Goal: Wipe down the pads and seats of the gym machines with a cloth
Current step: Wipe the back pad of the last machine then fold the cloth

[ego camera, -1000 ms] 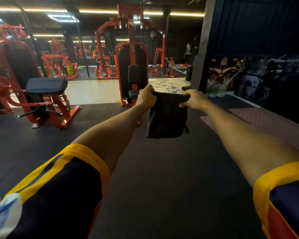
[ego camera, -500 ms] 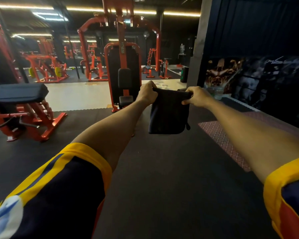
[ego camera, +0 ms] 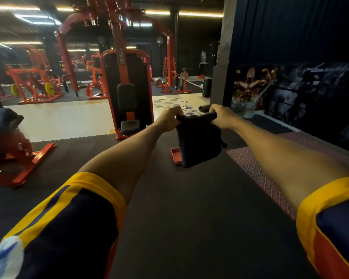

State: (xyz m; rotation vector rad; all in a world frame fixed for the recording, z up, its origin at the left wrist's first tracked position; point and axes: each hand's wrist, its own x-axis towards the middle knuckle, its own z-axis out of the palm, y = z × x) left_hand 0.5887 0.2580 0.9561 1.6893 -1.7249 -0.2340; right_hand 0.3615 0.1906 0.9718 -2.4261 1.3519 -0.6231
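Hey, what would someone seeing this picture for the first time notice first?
Centre frame, arms outstretched, the left hand and right hand each grip a top corner of a dark cloth hanging between them. Just behind, left of the hands, stands a tall orange machine with a black back pad and small seat.

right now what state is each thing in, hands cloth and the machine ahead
cloth, folded, hanging from its top edge
left hand, grips the cloth's top left corner
right hand, grips the cloth's top right corner
machine seat, unoccupied, cloth not touching it
back pad, upright, untouched
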